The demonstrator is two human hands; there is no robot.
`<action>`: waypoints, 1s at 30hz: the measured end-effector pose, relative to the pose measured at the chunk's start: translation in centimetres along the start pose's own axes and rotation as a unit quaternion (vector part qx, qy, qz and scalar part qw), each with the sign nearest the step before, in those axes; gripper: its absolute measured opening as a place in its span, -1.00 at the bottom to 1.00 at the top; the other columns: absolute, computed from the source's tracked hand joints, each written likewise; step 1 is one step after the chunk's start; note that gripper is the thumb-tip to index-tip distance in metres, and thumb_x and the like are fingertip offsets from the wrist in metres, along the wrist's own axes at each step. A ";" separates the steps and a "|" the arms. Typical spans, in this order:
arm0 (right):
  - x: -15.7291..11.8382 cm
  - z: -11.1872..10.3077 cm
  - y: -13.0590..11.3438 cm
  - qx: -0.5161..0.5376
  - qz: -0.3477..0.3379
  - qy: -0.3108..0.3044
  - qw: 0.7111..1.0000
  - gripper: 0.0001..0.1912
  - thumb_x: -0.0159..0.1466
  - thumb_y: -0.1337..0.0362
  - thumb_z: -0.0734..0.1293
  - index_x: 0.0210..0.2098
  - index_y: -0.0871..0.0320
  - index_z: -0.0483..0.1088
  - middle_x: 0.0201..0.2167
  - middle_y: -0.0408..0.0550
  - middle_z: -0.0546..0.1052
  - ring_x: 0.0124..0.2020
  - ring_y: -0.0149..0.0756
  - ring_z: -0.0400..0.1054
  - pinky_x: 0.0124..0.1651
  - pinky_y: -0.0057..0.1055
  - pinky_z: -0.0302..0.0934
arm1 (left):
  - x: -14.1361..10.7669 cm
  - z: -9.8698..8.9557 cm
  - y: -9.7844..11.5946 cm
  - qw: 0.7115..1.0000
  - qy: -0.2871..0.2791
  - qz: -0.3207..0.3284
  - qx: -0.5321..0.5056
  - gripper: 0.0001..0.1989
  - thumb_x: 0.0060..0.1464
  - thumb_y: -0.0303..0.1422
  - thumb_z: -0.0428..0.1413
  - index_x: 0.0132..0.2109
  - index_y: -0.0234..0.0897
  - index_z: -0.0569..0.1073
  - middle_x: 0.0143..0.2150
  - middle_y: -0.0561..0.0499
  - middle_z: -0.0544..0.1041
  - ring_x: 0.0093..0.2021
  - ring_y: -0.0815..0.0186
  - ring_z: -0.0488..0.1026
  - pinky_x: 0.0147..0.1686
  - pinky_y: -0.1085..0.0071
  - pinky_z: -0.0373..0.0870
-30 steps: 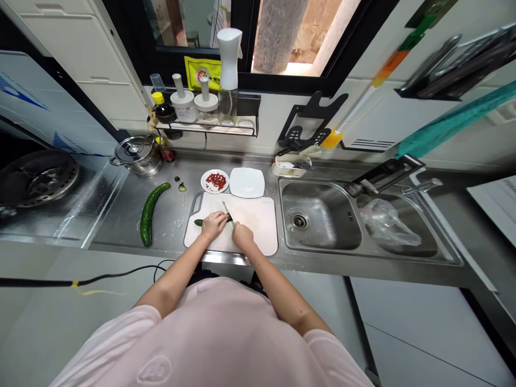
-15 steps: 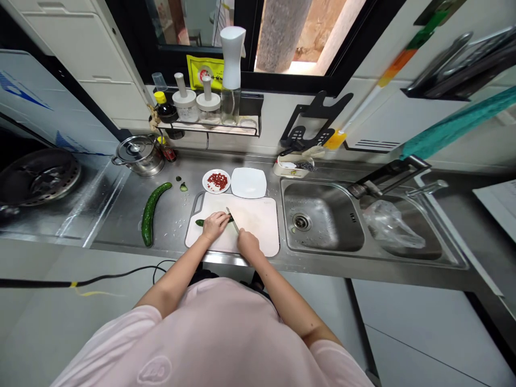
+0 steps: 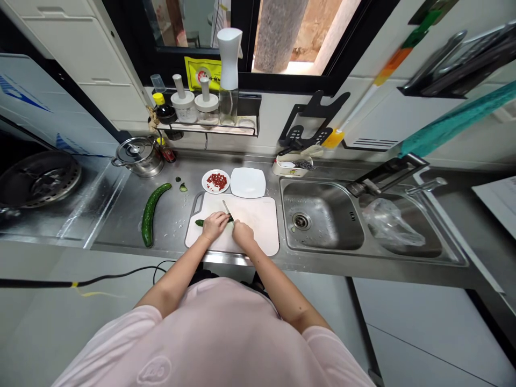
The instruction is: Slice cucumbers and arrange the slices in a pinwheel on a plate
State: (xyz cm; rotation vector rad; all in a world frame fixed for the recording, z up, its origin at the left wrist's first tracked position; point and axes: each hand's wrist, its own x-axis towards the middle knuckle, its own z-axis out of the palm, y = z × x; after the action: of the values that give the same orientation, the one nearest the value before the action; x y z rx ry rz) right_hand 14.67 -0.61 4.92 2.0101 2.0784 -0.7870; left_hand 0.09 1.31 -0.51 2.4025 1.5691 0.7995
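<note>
On the white cutting board [image 3: 258,231] lies a cucumber [image 3: 199,222], mostly covered by my left hand [image 3: 216,224], whose fingers press closed over it. My right hand [image 3: 243,235] is wrapped round the handle of a knife [image 3: 227,208]. The blade slants up and left, beside my left fingertips, and crosses the cucumber's right end. Whether the edge has cut into it I cannot tell. A second, whole cucumber [image 3: 149,215] rests on the steel counter to the left. Small green end pieces [image 3: 183,187] lie near its upper tip.
Behind the board sit a plate of chopped red pieces [image 3: 216,181] and a square white plate [image 3: 248,183]. The sink [image 3: 322,215] adjoins on the right. A lidded pot [image 3: 139,156] and a frying pan [image 3: 40,177] stand left. A condiment rack [image 3: 209,129] hangs at the back.
My right hand and the knife have moved a little forward and left, so the blade tip reaches further up the board. My left hand stays on the cucumber.
</note>
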 end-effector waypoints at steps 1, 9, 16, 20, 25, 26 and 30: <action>-0.2 0.1 0.1 -0.001 0.002 -0.004 1.000 -0.75 0.29 0.44 0.09 -0.07 0.24 0.26 -0.18 0.16 0.49 -0.13 -0.23 0.41 -0.18 -0.41 0.21 | 0.0 0.0 0.0 1.000 0.001 -0.001 -0.001 -0.75 0.21 -0.28 -0.04 -0.12 -0.16 0.52 -0.16 -0.04 0.51 -0.16 0.32 0.42 -0.17 0.40 0.33; -2.5 1.6 2.0 -0.009 0.008 -0.014 1.000 -0.77 0.29 0.41 0.08 -0.10 0.23 0.26 -0.22 0.16 0.50 -0.16 -0.18 0.43 -0.19 -0.36 0.21 | 0.0 0.2 0.0 1.000 0.002 -0.005 -0.002 -0.75 0.20 -0.28 -0.03 -0.12 -0.15 0.52 -0.17 -0.03 0.52 -0.17 0.32 0.42 -0.18 0.40 0.33; -3.0 1.5 2.2 -0.016 0.008 -0.023 1.000 -0.78 0.31 0.40 0.08 -0.10 0.23 0.25 -0.23 0.16 0.49 -0.17 -0.18 0.43 -0.21 -0.37 0.21 | -0.1 0.2 0.0 1.000 0.005 -0.010 -0.006 -0.75 0.20 -0.29 -0.04 -0.11 -0.15 0.52 -0.17 -0.04 0.51 -0.17 0.32 0.42 -0.18 0.40 0.34; -2.4 1.3 1.8 -0.016 0.009 -0.022 1.000 -0.77 0.31 0.41 0.07 -0.10 0.23 0.25 -0.21 0.17 0.49 -0.16 -0.19 0.42 -0.21 -0.37 0.21 | -0.1 0.3 -0.1 1.000 0.002 -0.011 -0.007 -0.75 0.21 -0.29 -0.04 -0.11 -0.16 0.52 -0.17 -0.04 0.51 -0.17 0.32 0.42 -0.17 0.39 0.34; -1.1 1.2 1.2 -0.005 0.008 -0.004 1.000 -0.76 0.28 0.43 0.08 -0.10 0.23 0.26 -0.22 0.14 0.50 -0.16 -0.19 0.42 -0.21 -0.38 0.21 | -0.1 0.3 -0.1 1.000 0.003 -0.010 -0.006 -0.75 0.20 -0.28 -0.04 -0.11 -0.15 0.52 -0.16 -0.04 0.52 -0.16 0.31 0.42 -0.17 0.39 0.33; -0.9 1.1 1.0 -0.002 0.007 0.000 1.000 -0.76 0.27 0.44 0.08 -0.10 0.23 0.26 -0.22 0.14 0.50 -0.16 -0.20 0.42 -0.21 -0.39 0.21 | -0.1 0.3 -0.1 1.000 0.003 -0.009 -0.006 -0.75 0.20 -0.28 -0.04 -0.11 -0.16 0.52 -0.16 -0.04 0.52 -0.16 0.31 0.42 -0.17 0.39 0.33; 0.0 0.6 0.4 0.008 0.002 0.009 1.000 -0.75 0.27 0.44 0.09 -0.09 0.23 0.26 -0.21 0.13 0.50 -0.15 -0.22 0.42 -0.20 -0.40 0.21 | -0.1 0.1 -0.1 1.000 0.002 -0.004 -0.003 -0.75 0.21 -0.29 -0.04 -0.11 -0.16 0.51 -0.16 -0.04 0.51 -0.17 0.31 0.42 -0.17 0.39 0.32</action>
State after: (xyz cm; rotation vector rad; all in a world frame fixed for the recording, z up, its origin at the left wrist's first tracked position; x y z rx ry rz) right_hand 14.86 -0.88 4.27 2.0356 2.0836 -0.7914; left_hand 0.10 1.31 -0.67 2.3898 1.5742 0.8076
